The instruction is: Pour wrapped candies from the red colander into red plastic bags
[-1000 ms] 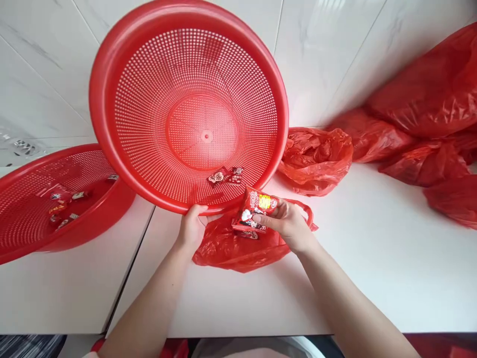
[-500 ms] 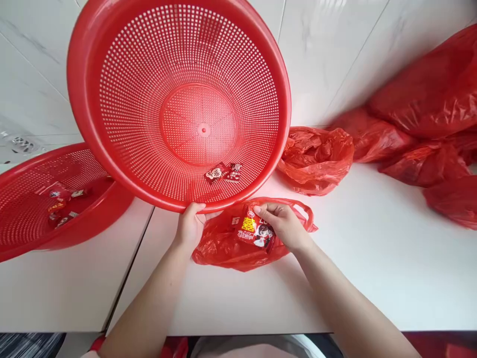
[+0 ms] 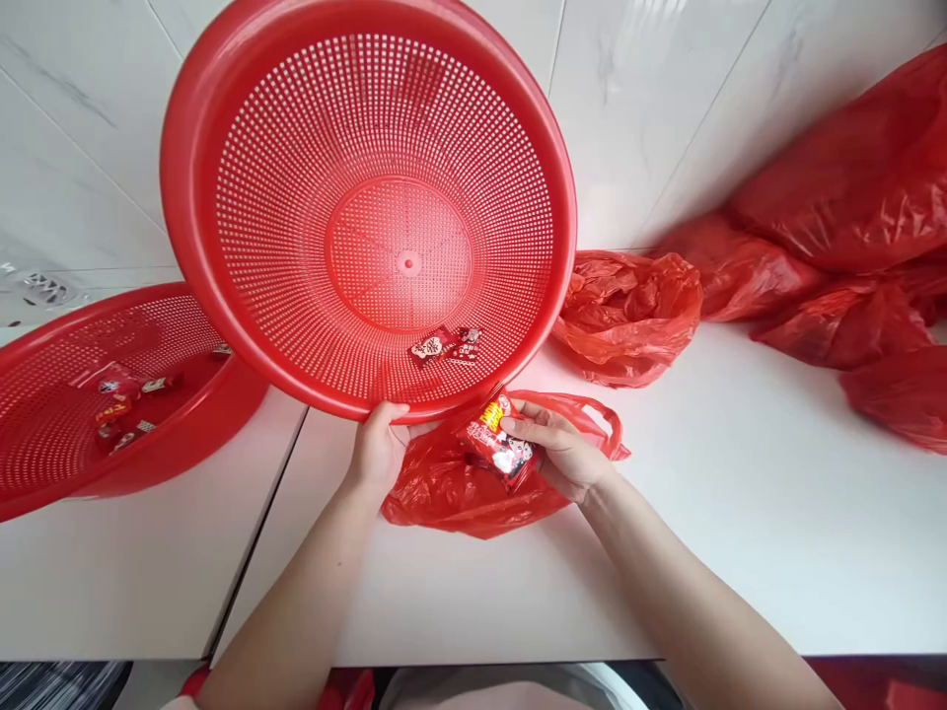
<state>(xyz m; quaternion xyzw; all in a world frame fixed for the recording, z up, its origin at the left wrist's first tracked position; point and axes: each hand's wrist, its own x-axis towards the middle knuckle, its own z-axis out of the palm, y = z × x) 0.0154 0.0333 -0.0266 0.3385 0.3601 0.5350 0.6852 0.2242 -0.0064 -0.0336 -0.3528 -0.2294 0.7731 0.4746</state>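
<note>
Just below mid-frame, the right hand (image 3: 563, 451) pinched a likely light, crushable packet (image 3: 494, 442), best edge-held; the left hand (image 3: 379, 454) clasped a basket (image 3: 186, 177).

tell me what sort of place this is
Some indoor work area, perhaps a kitchen, though nothing settles it: there's a white counter against a tiled wall, plus red mesh baskets like those used for draining food.

Hands (image 3: 377, 452) are bare, 1 forearm (image 3: 315, 597) dark-specked, and its sleeve (image 3: 180, 703) seemingly pale.
</note>
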